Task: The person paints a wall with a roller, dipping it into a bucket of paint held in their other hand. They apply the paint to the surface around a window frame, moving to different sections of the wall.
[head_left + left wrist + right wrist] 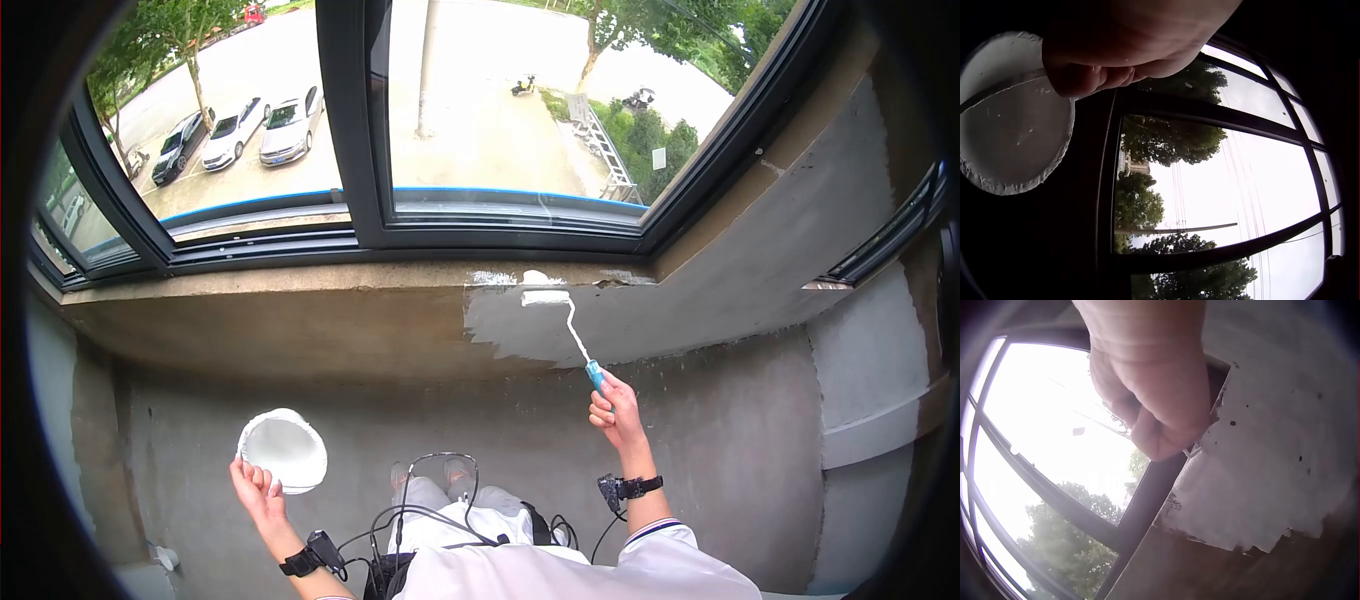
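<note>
In the head view my right hand (619, 412) grips the blue handle of a small paint roller (546, 298), whose white sleeve lies at the sill's front edge beside a patch of wet white paint (536, 278). Light coating (520, 315) covers the wall from there rightward. My left hand (259, 490) holds a white bucket (286, 452) by its rim, low on the left; its inside is whitish. The left wrist view shows curled fingers of the left hand (1129, 44) at the bucket (1019, 131). In the right wrist view the right hand (1154, 394) is closed, hiding the handle.
A dark-framed window (365, 150) spans the top, with parked cars (290, 128) outside. Bare brown wall (250, 325) lies left of the coated part. Black cables (440, 510) hang over the person's lap. A ledge (875, 432) juts out at the right.
</note>
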Demonstrator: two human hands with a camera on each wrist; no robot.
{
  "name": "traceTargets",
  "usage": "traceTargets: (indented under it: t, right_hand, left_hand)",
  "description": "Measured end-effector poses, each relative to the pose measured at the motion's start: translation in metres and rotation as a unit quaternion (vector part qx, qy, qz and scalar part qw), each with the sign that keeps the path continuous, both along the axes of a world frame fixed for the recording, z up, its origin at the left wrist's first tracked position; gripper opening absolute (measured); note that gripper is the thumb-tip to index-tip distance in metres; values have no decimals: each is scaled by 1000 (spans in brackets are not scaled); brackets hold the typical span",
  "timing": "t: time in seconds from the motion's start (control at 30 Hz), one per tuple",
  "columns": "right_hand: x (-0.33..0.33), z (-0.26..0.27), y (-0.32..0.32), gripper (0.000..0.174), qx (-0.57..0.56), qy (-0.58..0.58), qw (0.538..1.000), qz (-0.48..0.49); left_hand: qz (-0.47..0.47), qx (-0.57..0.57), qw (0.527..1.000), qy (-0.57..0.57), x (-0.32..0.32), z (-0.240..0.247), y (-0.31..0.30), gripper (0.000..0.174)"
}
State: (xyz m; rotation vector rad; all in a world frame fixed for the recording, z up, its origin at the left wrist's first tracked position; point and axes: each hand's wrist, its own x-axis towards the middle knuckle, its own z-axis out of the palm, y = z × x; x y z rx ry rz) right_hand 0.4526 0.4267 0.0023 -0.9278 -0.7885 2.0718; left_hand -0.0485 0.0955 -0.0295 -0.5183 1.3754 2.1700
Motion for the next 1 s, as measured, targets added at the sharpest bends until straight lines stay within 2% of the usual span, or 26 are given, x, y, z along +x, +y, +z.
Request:
traceTargets:
  t: [0.07, 0.23, 0.37, 0.47, 0.67, 0.83, 1.0]
  right_hand:
    - [-2, 8, -3, 35, -1, -4, 1000, -5]
    - [-23, 16, -11, 35, 19, -49, 999, -15]
    - [-39, 13, -19, 40, 20, -55, 998, -32]
    - [-56, 13, -32, 40, 12, -42, 997, -56]
    - [-115, 17, -58, 44, 13, -28, 999, -24]
    - [-190, 23, -71, 41, 17, -34, 999, -6]
    - [-190, 23, -105, 46, -11, -23, 998, -51]
  left_hand:
    - [-26, 25, 999, -3, 0, -4, -1, 43]
    - [-29, 7, 999, -17, -8, -6, -7, 45]
    - [-16, 11, 1000, -18, -23, -11, -22, 43]
    - [19, -25, 999, -6, -36, -9, -37, 41]
    - [62, -62, 996, 12, -76, -10, -66, 41]
    - [68, -31, 997, 2, -104, -3, -82, 41]
    - [45, -2, 999, -11, -132, -16, -107, 40]
